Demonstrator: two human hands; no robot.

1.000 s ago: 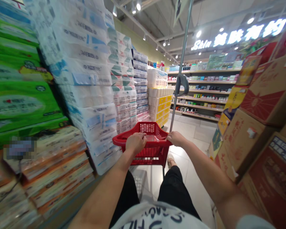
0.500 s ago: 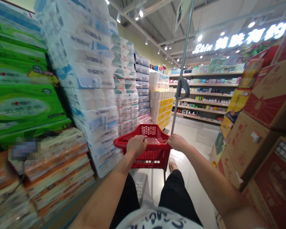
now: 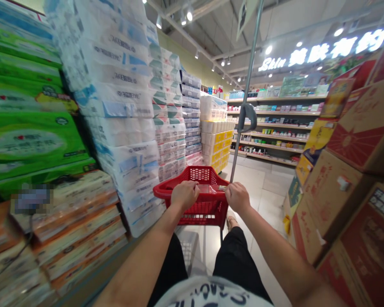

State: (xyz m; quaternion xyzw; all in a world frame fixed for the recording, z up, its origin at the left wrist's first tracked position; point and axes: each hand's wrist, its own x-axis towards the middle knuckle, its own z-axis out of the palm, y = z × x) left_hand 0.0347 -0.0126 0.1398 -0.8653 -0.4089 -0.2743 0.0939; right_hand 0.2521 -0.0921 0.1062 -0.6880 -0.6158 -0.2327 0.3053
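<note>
Glossy plastic shopping basket (image 3: 202, 215), smooth metal pole (image 3: 248, 81), matt cardboard cartons (image 3: 358, 128)

Tiled aisle (image 3: 259, 187) beyond the basket (image 3: 205, 209), between toilet-paper stacks (image 3: 121, 106) and cartons (image 3: 336, 200).

red plastic shopping cart (image 3: 200, 217) | slotted walls, wide rim, upright on floor | left hand (image 3: 184, 195) and right hand (image 3: 237, 198) wrapped over near rim | thin metal pole (image 3: 247, 111) rising behind | clear wrapped item (image 3: 208, 188) inside, hard to make out
</note>
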